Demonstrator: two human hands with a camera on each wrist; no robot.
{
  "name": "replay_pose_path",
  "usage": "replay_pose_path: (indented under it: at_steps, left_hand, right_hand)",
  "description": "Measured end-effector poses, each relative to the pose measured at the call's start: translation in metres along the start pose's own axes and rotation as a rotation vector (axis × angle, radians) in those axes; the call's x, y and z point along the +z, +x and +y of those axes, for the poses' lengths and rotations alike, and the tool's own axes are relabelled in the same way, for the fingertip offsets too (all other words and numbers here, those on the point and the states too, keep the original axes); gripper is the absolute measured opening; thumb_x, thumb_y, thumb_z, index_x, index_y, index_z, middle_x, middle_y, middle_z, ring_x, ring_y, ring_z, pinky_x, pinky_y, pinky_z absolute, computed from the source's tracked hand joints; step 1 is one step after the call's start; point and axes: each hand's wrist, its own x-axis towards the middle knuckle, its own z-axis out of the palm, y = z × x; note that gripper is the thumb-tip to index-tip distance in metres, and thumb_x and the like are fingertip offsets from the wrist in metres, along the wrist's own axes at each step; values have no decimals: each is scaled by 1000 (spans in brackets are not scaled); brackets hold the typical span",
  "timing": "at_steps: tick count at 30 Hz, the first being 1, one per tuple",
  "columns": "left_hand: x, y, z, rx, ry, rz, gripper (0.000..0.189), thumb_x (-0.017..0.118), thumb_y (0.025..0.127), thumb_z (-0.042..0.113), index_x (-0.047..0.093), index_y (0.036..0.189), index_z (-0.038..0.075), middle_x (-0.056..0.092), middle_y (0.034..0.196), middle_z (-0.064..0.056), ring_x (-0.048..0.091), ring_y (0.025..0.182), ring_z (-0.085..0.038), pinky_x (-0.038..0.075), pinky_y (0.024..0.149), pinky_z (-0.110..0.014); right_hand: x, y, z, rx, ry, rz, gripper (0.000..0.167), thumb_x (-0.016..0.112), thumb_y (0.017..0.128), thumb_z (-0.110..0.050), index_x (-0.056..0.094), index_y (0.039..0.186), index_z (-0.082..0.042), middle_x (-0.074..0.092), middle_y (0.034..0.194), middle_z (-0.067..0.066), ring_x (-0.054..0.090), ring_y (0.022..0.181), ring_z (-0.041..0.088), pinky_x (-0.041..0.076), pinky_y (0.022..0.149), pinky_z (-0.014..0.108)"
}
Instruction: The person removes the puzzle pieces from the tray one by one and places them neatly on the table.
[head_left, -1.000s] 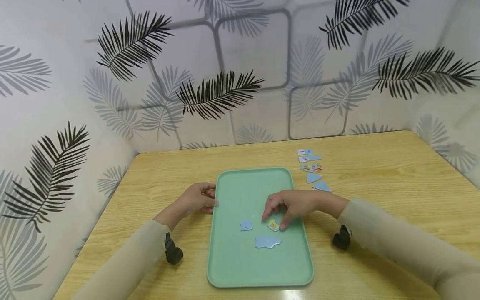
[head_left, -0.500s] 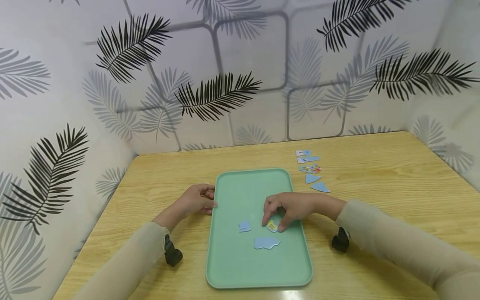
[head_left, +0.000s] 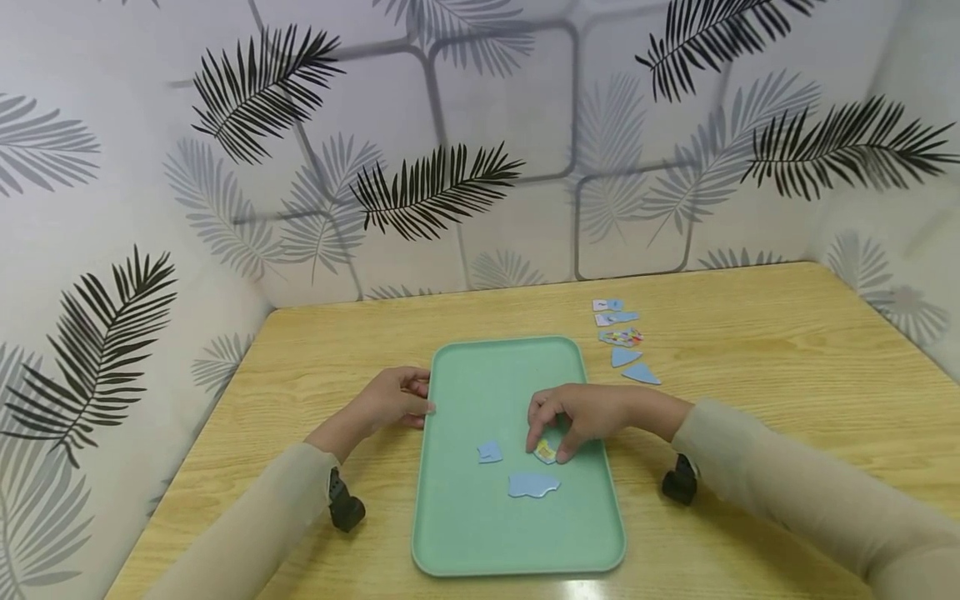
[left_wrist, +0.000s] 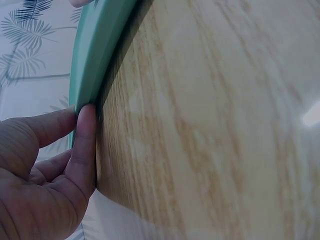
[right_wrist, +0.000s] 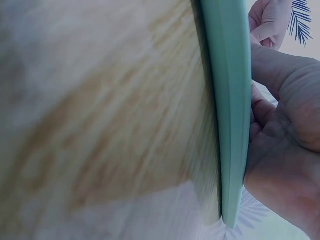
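In the head view, my right hand (head_left: 581, 412) reaches over the green tray (head_left: 495, 542). Its thumb and index finger pinch a small yellow-and-white puzzle piece (head_left: 545, 452) lying on the tray floor. Left of that piece sits a small pale blue puzzle piece (head_left: 490, 452), and below it a wider blue piece (head_left: 533, 485). My left hand (head_left: 393, 400) grips the tray's left edge. In the left wrist view, the thumb of the left hand (left_wrist: 47, 165) meets the rim while fingers press the outer side. The tray wall hides the right fingertips in the right wrist view.
Beyond the tray's upper right, several puzzle pieces lie in a column on the wooden table (head_left: 750, 375), among them a multicoloured piece (head_left: 622, 337) and a blue triangular piece (head_left: 641, 373). A leaf-patterned wall (head_left: 517, 242) borders the table's back.
My right index finger has come in closer to the yellow-and-white puzzle piece, narrowing the gap to the thumb. My left hand keeps its place on the tray edge. The view shifted slightly.
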Motion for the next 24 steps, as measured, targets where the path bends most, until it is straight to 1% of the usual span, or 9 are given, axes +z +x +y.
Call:
replay_pose_path:
  at_steps: [8, 11, 15, 20, 24]
  left_hand:
    - [0, -2, 1, 5, 2, -3, 55, 67, 88, -4, 47, 139, -3, 54, 103, -15, 61, 79, -19, 59, 70, -33]
    - [0, -3, 2, 4, -1, -3, 55, 67, 88, -4, 47, 139, -2, 54, 104, -15, 61, 80, -19, 59, 70, -33]
    - [1, -3, 3, 0, 1, -1, 54, 67, 88, -4, 48, 139, -2, 53, 104, -14, 60, 80, -20, 59, 70, -33]
    - [0, -2, 3, -2, 3, 0, 55, 67, 88, -5, 47, 139, -2, 53, 104, -15, 60, 81, -20, 59, 70, -33]
    - [0, -2, 3, -2, 0, 2, 55, 67, 88, -5, 47, 139, -2, 53, 104, -15, 60, 81, -20, 59, 70, -33]
  right_hand:
    - [-1, 0, -1, 14, -19, 3, 32, 82, 76, -12, 76, 105, -23, 58, 107, -9, 47, 99, 17, 41, 89, 30]
    - [-2, -1, 0, -1, -16, 10, 31, 81, 77, -13, 75, 107, -22, 60, 106, -9, 48, 97, 18, 42, 88, 31]
    - [-3, -2, 0, -25, 9, 30, 31, 80, 78, -13, 74, 108, -19, 62, 103, -7, 51, 95, 20, 44, 85, 30]
    - [-2, -4, 1, -9, 37, 69, 29, 81, 79, -13, 74, 107, -17, 63, 99, -5, 53, 93, 21, 45, 80, 29]
    - [-3, -6, -1, -1, 39, 93, 29, 80, 80, -13, 73, 107, -17, 62, 97, -4, 54, 91, 21, 46, 79, 30]
